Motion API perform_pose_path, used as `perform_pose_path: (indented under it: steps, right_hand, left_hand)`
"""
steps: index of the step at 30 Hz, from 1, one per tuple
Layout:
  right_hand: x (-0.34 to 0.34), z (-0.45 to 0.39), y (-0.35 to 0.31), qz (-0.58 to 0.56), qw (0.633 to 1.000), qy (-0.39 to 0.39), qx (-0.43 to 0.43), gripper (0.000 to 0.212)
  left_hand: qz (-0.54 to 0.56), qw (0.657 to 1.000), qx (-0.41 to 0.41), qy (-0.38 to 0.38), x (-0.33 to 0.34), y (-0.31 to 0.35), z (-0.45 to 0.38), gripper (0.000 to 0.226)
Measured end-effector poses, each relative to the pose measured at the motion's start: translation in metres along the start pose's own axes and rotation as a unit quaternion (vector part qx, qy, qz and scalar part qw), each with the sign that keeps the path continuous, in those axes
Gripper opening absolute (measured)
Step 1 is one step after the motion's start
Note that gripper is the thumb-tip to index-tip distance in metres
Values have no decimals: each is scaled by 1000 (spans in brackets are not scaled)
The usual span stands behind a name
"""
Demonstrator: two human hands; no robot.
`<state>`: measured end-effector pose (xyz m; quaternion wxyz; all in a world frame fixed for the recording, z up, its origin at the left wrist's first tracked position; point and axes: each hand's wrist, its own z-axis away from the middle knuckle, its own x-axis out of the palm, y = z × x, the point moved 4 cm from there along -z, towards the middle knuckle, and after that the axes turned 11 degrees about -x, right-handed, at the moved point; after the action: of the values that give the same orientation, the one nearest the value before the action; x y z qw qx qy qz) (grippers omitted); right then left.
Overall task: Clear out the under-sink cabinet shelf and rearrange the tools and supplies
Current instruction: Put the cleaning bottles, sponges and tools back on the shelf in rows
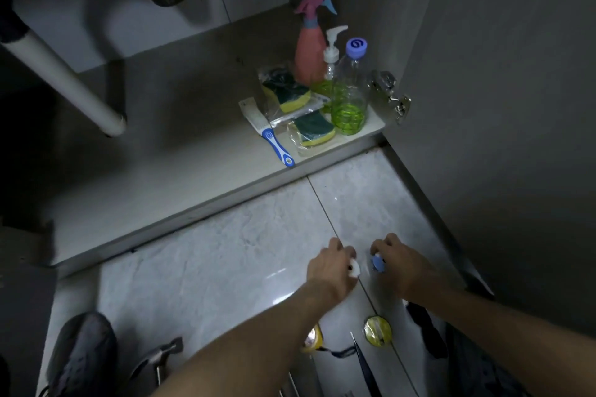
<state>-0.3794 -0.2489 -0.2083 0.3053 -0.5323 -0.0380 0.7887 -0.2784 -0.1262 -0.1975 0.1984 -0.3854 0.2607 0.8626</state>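
Both hands are low over the floor tiles. The left hand (329,264) grips a small white object (354,268); the right hand (398,263) clutches something blue-capped (377,263) — what exactly, too dim to tell. Far beyond the knuckles, bottles (350,90) and sponges (287,95) sit regrouped on the cabinet shelf (193,151). Looks like restocking: next, carry both up beside them.

You'll find no readable words here; only a white swirl mark on the purple bottle cap (356,48), perhaps a logo or a "6", in this dim view.
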Motion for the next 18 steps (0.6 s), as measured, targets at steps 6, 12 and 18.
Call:
perform_pose_path:
  steps: [6, 12, 18]
  right_hand:
    - [-51, -19, -26, -129, 980, 142, -52, 22]
    - [-128, -69, -111, -116, 948, 234, -182, 38]
    - [-167, -140, -184, 7, 956, 188, -225, 40]
  left_hand:
    - [33, 999, 28, 30, -46, -26, 1, 37]
    - [67, 968, 86, 227, -168, -91, 22, 38]
    - [121, 953, -45, 275, -266, -153, -43, 33]
